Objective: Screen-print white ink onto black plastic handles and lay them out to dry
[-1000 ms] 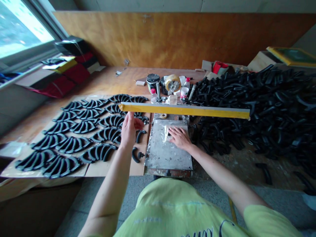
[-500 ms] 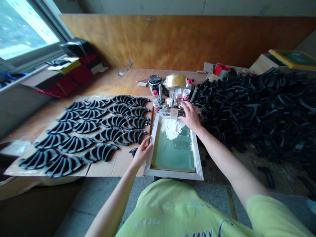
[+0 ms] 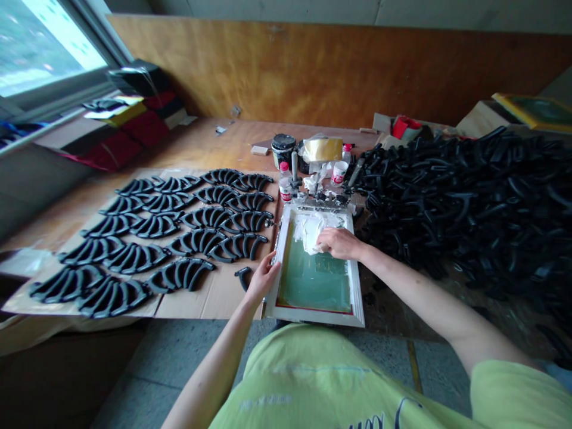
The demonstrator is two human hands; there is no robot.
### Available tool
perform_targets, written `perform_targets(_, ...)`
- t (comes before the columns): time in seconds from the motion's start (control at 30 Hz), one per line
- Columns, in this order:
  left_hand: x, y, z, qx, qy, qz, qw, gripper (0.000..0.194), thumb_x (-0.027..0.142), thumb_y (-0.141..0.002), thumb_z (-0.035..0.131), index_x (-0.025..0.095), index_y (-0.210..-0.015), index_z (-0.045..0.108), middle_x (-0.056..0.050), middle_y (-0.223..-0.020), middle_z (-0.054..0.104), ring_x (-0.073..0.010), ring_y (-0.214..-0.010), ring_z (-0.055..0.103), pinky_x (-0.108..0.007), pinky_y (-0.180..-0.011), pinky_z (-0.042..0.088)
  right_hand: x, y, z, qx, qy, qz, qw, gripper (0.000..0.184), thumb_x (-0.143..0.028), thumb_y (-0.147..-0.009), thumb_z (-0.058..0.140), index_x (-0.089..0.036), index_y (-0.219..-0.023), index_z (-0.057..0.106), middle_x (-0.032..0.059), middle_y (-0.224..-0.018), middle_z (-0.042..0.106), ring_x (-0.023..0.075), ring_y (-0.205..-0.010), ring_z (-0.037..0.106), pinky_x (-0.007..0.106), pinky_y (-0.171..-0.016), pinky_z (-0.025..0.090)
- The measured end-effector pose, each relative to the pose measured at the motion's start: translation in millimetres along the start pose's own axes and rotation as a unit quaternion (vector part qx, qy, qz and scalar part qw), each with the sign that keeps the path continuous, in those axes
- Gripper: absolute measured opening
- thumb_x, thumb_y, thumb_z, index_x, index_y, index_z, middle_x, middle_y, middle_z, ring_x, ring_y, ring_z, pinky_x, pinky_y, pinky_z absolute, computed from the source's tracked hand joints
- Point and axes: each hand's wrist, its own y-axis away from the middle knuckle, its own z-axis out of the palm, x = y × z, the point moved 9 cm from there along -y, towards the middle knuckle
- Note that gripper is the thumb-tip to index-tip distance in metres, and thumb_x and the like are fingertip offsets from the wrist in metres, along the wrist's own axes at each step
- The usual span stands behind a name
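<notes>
A screen-printing frame (image 3: 357, 292) with a pale rim and green mesh lies in front of me. White ink (image 3: 308, 229) is heaped on the upper part of its mesh. My left hand (image 3: 265, 274) is at the frame's left side, its fingers gripping the rim. Over the mesh, at the right of the ink, my right hand (image 3: 339, 243) is closed on a small squeegee, mostly hidden by the fingers and ink. A metal hinge clamp (image 3: 319, 204) holds the frame's far end. A single black curved part (image 3: 243, 276) lies left of my left hand.
Rows of black curved parts (image 3: 156, 256) cover the cardboard (image 3: 183, 305) on the left. A large pile of similar parts (image 3: 451, 196) fills the right. Behind the clamp are a bottle (image 3: 285, 182), a paint tub (image 3: 283, 152), a tape roll (image 3: 322, 149) and a cup (image 3: 339, 172).
My right hand has come down from the clamp end onto the mesh and closed. The wooden block that stood at the ink is gone from that spot. My left hand stays at the rim.
</notes>
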Motion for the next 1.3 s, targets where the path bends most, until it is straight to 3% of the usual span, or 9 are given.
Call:
perform_targets(0.33, 8, 4, -3.1, 0.014, -0.005, -0.015, 1.000, 0.073, 0.056, -0.075, 0.065, 0.019, -0.135, 0.050, -0.004, -0.081, 0.069, -0.0162, -0.066, 0.063, -0.023, -0.057, 0.046, -3, 9, 1, 0.065, -0.008, 0.034, 0.997, 0.022, -0.008, -0.082, 0.055, -0.019, -0.096, 0.068, 0.0050, -0.091, 0.065, 0.0211, -0.092, 0.056, 0.030, -0.079, 0.043)
perform_targets(0.57, 79, 22, -11.7, 0.012, 0.036, 0.036, 0.999, 0.064, 0.056, -0.078, 0.064, 0.019, -0.130, 0.057, -0.006, -0.102, 0.069, -0.0180, -0.084, 0.064, -0.022, -0.064, 0.049, 60, -40, -67, 0.173, 0.019, 0.173, 0.969, 0.066, -0.019, -0.075, 0.073, -0.033, -0.136, 0.051, 0.0030, -0.110, 0.059, 0.0191, -0.089, 0.060, 0.031, -0.078, 0.049)
perform_targets(0.73, 160, 14, -11.8, 0.034, 0.148, 0.142, 0.978, 0.053, 0.061, -0.080, 0.056, 0.018, -0.109, 0.066, -0.006, -0.107, 0.068, -0.0161, -0.085, 0.064, -0.023, -0.067, 0.050, 131, 33, -126, 0.371, 0.018, 0.281, 0.885, 0.045, -0.025, -0.082, 0.063, -0.022, -0.127, 0.058, 0.0079, -0.111, 0.060, 0.0212, -0.092, 0.060, 0.035, -0.083, 0.049)
perform_targets(0.83, 195, -2, -5.0, 0.028, 0.190, 0.188, 0.963, 0.049, 0.057, -0.081, 0.057, 0.019, -0.110, 0.063, -0.005, -0.095, 0.069, -0.0143, -0.076, 0.065, -0.022, -0.060, 0.050, 163, 90, -103, 0.392, -0.022, 0.397, 0.830, 0.026, -0.024, -0.087, 0.052, -0.015, -0.108, 0.064, 0.0081, -0.091, 0.066, 0.0207, -0.082, 0.060, 0.035, -0.080, 0.048)
perform_targets(0.9, 202, -11, -1.4, 0.035, 0.199, 0.188, 0.961, 0.048, 0.058, -0.082, 0.055, 0.019, -0.110, 0.061, -0.004, -0.086, 0.069, -0.0135, -0.070, 0.064, -0.021, -0.055, 0.048, 157, 98, -63, 0.330, -0.047, 0.415, 0.847, 0.022, -0.027, -0.087, 0.053, -0.015, -0.102, 0.065, 0.0077, -0.086, 0.067, 0.0215, -0.082, 0.060, 0.035, -0.079, 0.047)
perform_targets(1.0, 181, -10, 3.9, 0.068, 0.222, 0.171, 0.958, 0.053, 0.062, -0.084, 0.050, 0.022, -0.118, 0.056, -0.003, -0.087, 0.069, -0.0126, -0.069, 0.064, -0.020, -0.054, 0.048, 105, 71, 4, 0.181, -0.058, 0.313, 0.931, 0.029, -0.031, -0.080, 0.068, -0.020, -0.107, 0.064, 0.0070, -0.095, 0.067, 0.0224, -0.091, 0.060, 0.035, -0.083, 0.046)
perform_targets(1.07, 143, -4, 26.6, 0.027, 0.201, 0.100, 0.974, 0.058, 0.064, -0.083, 0.052, 0.021, -0.121, 0.055, -0.006, -0.090, 0.070, -0.0134, -0.069, 0.065, -0.020, -0.053, 0.048, 64, 55, 29, 0.128, -0.021, 0.265, 0.956, 0.025, -0.029, -0.080, 0.070, -0.022, -0.104, 0.065, 0.0073, -0.098, 0.065, 0.0234, -0.097, 0.057, 0.036, -0.086, 0.044)
perform_targets(1.2, 46, 30, 89.5, -0.127, 0.154, -0.113, 0.973, 0.065, 0.066, -0.078, 0.057, 0.016, -0.120, 0.056, -0.015, -0.107, 0.070, -0.0220, -0.082, 0.069, -0.027, -0.057, 0.053, -11, 40, 29, 0.163, 0.023, 0.225, 0.960, 0.013, -0.029, -0.089, 0.059, -0.020, -0.095, 0.067, 0.0090, -0.091, 0.061, 0.0233, -0.095, 0.053, 0.036, -0.086, 0.043)
perform_targets(1.3, 9, 45, 83.4, -0.090, 0.189, -0.143, 0.967, 0.058, 0.065, -0.079, 0.056, 0.015, -0.108, 0.060, -0.015, -0.106, 0.071, -0.0229, -0.086, 0.069, -0.027, -0.060, 0.052, -69, 32, 34, 0.138, -0.010, 0.065, 0.988, 0.015, -0.024, -0.092, 0.054, -0.022, -0.100, 0.067, 0.0063, -0.092, 0.063, 0.0207, -0.093, 0.054, 0.033, -0.084, 0.043)
